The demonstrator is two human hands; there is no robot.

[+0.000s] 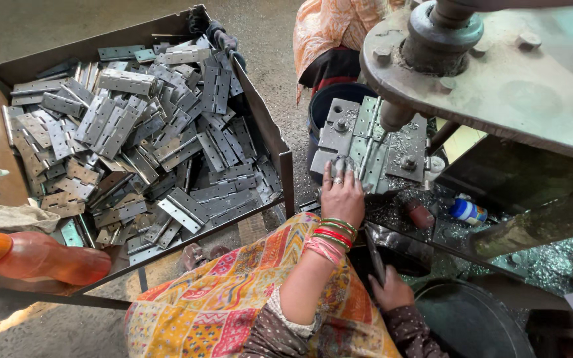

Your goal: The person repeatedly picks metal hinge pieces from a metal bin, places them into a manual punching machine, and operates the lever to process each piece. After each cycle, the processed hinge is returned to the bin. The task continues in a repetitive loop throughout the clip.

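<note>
Far L: orange plastic bottle [38, 258] lying on its side on the tray's near edge, beside a crumpled cloth [8, 215].

L-centre: sheet-metal tray [270, 136] w/ raised walls, heaped w/ loose grey steel hinges [147, 139], walls keeping the pile from spilling. Tilted every way, some folded, some open.

Centre: left hand [343, 192], bangles at wrist, laid flat w/ fingers spread on the hinge [366, 142] lying opened out on the jig plate [339, 129]. Pressing rather than gripping, prob. to keep it seated under the spindle. Hinge sits just below the machine's spindle tip [392, 116].

Lower centre: right hand [392, 292] low by the lap, closed round a dark bar-like handle [374, 255].

R: heavy grey machine head [499, 73] overhanging the jig; metal swarf [399, 212] strewn below; small blue-and-white bottle [467, 211] lying in it. Dark round tub [472, 318] at bottom R.

Top centre: another person's orange garment [329, 26], no hands seen.
</note>
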